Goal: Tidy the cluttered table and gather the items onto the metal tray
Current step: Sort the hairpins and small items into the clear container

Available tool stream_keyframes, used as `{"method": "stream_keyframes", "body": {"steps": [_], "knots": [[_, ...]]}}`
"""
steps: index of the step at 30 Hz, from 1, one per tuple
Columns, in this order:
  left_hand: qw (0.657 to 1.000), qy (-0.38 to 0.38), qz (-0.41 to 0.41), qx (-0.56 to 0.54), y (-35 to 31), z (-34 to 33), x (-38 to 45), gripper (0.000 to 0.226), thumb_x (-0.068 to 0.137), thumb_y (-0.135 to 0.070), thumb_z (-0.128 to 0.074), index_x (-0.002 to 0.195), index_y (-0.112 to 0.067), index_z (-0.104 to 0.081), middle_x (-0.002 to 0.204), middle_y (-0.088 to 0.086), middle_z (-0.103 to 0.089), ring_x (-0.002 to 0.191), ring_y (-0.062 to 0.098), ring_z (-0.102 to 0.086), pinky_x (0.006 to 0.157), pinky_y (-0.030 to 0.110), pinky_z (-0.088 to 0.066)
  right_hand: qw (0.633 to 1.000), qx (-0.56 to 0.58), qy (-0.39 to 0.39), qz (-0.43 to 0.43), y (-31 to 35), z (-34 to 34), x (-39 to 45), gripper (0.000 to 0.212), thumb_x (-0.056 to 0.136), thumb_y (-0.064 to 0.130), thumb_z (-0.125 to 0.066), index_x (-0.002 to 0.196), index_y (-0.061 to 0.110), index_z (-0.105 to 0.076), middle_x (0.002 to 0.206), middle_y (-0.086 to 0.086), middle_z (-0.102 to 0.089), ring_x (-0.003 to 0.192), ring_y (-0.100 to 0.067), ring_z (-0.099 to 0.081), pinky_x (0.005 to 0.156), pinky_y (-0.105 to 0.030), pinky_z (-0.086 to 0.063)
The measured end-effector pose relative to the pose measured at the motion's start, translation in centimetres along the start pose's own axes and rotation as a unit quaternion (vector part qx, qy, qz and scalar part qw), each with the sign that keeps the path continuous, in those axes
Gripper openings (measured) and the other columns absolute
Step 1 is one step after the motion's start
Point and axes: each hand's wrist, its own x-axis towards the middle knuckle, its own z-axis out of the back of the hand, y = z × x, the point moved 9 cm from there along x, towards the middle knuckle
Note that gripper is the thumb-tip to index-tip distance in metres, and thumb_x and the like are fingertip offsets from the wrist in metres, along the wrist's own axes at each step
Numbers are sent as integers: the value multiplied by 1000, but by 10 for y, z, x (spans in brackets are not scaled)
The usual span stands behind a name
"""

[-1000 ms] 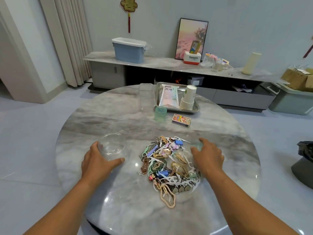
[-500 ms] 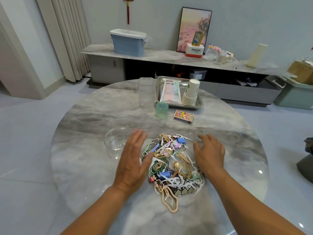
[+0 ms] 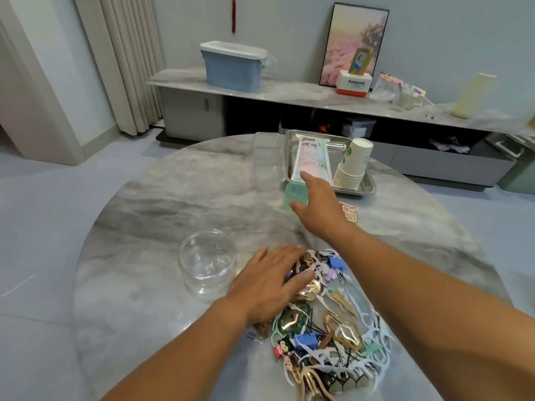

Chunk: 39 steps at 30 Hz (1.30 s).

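The metal tray (image 3: 367, 189) stands at the far side of the round marble table (image 3: 162, 227) and holds a white packet (image 3: 312, 157) and a stack of paper cups (image 3: 353, 166). A pale green plastic cup (image 3: 292, 195) stands just in front of the tray. My right hand (image 3: 321, 209) reaches over it with straight fingers and holds nothing. A heap of hair clips, binder clips and floss picks (image 3: 333, 322) lies near me. My left hand (image 3: 269, 285) rests flat on the heap's left edge. A small colourful box (image 3: 350, 212) peeks out beside my right wrist.
A clear glass bowl (image 3: 207, 264) sits left of the heap. A clear plastic box (image 3: 269, 157) stands left of the tray. Beyond the table runs a low cabinet (image 3: 260, 94) with a blue bin (image 3: 231, 68) and a framed picture (image 3: 354, 44).
My right hand left the heap and stretched forward over the green cup toward the tray. My left hand moved from the glass bowl onto the heap's left side. The view moved closer.
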Motion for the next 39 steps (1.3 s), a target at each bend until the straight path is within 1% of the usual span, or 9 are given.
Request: {"method": "stream_keyframes", "body": {"steps": [6,10,14,17,21,24,27,30,39], "knots": [[996,5,-19,-89,2,-1,-3,54,90,-86,-16,143,-73,-13,158,-26,-32,142,-16,-12,120,28,-14,995,-69,71,-35,-5,-41,47,66,96,38,-61,155,31,-33,158,-12,-27,143,-40,-32,115,-50,-36],[943,-134,58,-300,24,20,1,61,88,-85,-31,146,-68,-18,155,-27,-35,131,-13,-40,111,36,-39,995,-84,50,-29,-4,-37,40,53,93,42,-61,144,31,-48,143,-12,-47,125,-38,-52,104,-45,-46],[886,-295,110,-341,42,39,-7,81,85,-69,-62,146,-66,-7,157,-30,-19,144,-6,-23,118,34,-27,991,76,104,-40,7,-35,18,55,100,55,-48,141,20,-55,143,-10,-57,126,-30,-55,106,-43,-44],[877,-321,129,-333,45,44,-10,105,74,-62,-76,149,-62,-3,157,-32,-12,147,1,-17,116,33,-25,955,199,205,-73,18,-51,-8,44,105,49,-39,123,14,-61,118,-12,-70,93,-19,-65,75,-35,-48],[881,-336,84,-322,41,54,-12,78,88,-44,-73,150,-52,-26,150,-23,-31,135,-7,-38,107,21,-46,928,217,280,-114,27,-68,-24,49,108,48,-30,115,13,-64,104,-12,-76,83,-17,-70,68,-30,-45],[902,-358,93,-224,43,66,-13,60,96,-39,-63,150,-36,-37,147,-19,-40,136,1,-40,112,32,-44,959,138,235,-82,32,-63,-8,55,107,49,-34,111,7,-69,113,-12,-71,104,-28,-65,93,-40,-49],[913,-388,123,-35,47,88,-9,58,95,-38,-61,149,-26,-44,149,-7,-45,135,14,-39,112,34,-35,992,96,70,-35,37,-39,17,43,104,46,-46,97,10,-69,100,-6,-72,95,-29,-67,91,-42,-52],[919,-351,155,90,54,98,2,55,93,-40,-58,146,-27,-51,152,-3,-44,132,22,-41,105,39,-32,994,84,-57,-50,38,-20,39,47,94,52,-60,130,22,-57,125,-2,-63,114,-24,-58,94,-45,-51],[914,-332,173,157,75,99,6,50,81,-26,-62,132,-20,-63,144,8,-54,136,27,-45,119,49,-24,991,-46,-50,-111,46,-54,105,114,75,67,-72,159,31,-4,145,-15,-45,133,-36,-42,107,-49,-32]]}}
